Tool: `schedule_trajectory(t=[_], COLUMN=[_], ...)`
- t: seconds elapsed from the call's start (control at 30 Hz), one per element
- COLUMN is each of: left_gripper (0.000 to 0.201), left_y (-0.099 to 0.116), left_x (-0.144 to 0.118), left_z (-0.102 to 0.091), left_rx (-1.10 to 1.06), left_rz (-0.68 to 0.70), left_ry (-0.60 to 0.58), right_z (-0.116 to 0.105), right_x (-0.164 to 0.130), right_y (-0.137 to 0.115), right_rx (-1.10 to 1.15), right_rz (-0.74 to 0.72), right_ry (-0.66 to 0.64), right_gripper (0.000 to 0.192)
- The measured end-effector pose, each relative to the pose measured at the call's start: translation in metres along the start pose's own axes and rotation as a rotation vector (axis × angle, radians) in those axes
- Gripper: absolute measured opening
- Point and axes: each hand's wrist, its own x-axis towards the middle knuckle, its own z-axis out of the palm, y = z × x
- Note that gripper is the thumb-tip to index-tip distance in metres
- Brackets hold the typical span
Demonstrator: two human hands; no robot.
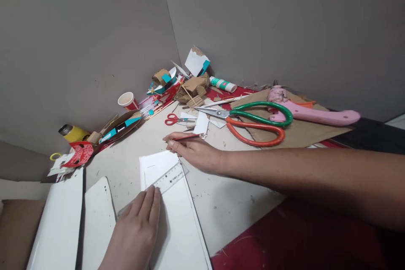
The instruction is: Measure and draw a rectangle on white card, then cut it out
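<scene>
Left hand [139,228] on ruler [167,178] (flat)

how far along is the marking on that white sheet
Done: the sheet lies flat and bears one short mark near its top left. In hand: the left hand pins the ruler across it; the right hand holds a pencil, tip off the sheet. Left: no ruled line shows; both scissors lie untouched.

Left hand [139,223] on ruler [169,178]; pencil [186,137] seemingly in right hand [194,152]
</scene>
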Motion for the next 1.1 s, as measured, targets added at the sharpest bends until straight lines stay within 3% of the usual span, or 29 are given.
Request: schedule_trajectory(t=[0.27,0.33,0.4,0.5,0.57,0.8,1.1], left_gripper=[0.058,0.049,0.045,0.068,0.073,0.077,0.073], left_y=[-0.009,-0.004,0.004,0.017,0.021,0.018,0.025], left_x=[0.040,0.042,0.041,0.035,0.032,0.034,0.024], left_z=[0.014,0.017,0.018,0.018,0.020,0.024,0.017], left_rx=[-0.134,-0.157,-0.188,-0.279,-0.343,-0.510,-0.508], left_rz=[-0.118,-0.155,-0.196,-0.280,-0.336,-0.457,-0.415], left_ry=[0.133,0.143,0.126,0.049,-0.001,-0.141,-0.097], right_z=[-0.002,-0.003,-0.004,-0.003,-0.002,0.000,0.002], right_x=[-0.001,-0.002,-0.002,-0.003,-0.003,-0.003,-0.004], right_y=[-0.006,-0.008,-0.010,-0.010,-0.009,-0.006,-0.003], right_rx=[-0.103,-0.136,-0.164,-0.190,-0.205,-0.217,-0.193], right_rz=[-0.003,-0.007,-0.014,-0.037,-0.058,-0.063,-0.099], right_ry=[0.021,0.011,-0.010,-0.049,-0.080,-0.113,-0.094], right_gripper=[0.025,0.027,0.030,0.033,0.035,0.037,0.035])
